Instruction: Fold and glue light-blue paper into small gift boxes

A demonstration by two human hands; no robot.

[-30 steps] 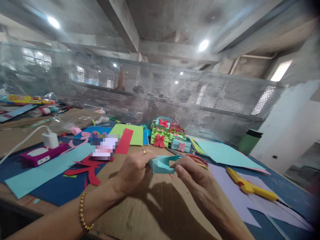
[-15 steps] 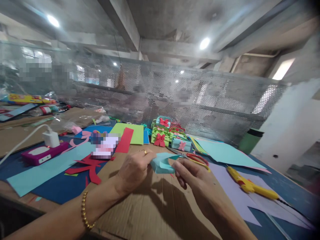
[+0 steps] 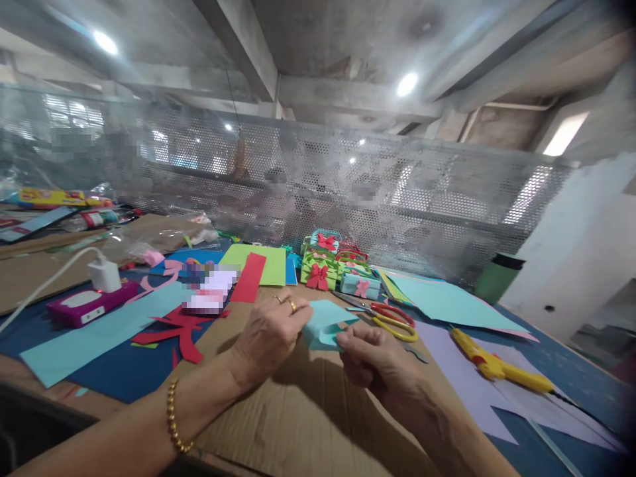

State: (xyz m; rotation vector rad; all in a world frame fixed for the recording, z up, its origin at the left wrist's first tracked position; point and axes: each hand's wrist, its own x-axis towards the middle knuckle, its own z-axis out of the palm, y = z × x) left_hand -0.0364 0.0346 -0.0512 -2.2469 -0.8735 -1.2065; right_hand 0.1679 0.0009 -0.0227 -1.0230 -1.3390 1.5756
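Between my hands is a small folded light-blue paper box [image 3: 325, 324], held above a brown cardboard sheet [image 3: 298, 411]. My left hand [image 3: 273, 334] is closed on its left side, with the fingertips partly hidden behind the paper. My right hand [image 3: 372, 358] pinches the box's right edge between thumb and fingers. Just beyond lie scissors [image 3: 395, 321] with red and yellow handles. Behind them sit several small paper handbags [image 3: 320, 265] in green and light blue, trimmed with red and pink bows.
A yellow glue gun [image 3: 501, 371] rests on lilac paper [image 3: 462, 384] at the right. Light-blue sheets [image 3: 447, 301] and a green cup [image 3: 499, 278] are farther back. Leftward are a phone [image 3: 211, 291], red paper scraps [image 3: 186, 331] and a purple power strip [image 3: 92, 305] with a white charger.
The paper box has tilted, and its upper face shows more. My right hand has moved slightly left and its fingers have curled in more. My left hand has shifted slightly.
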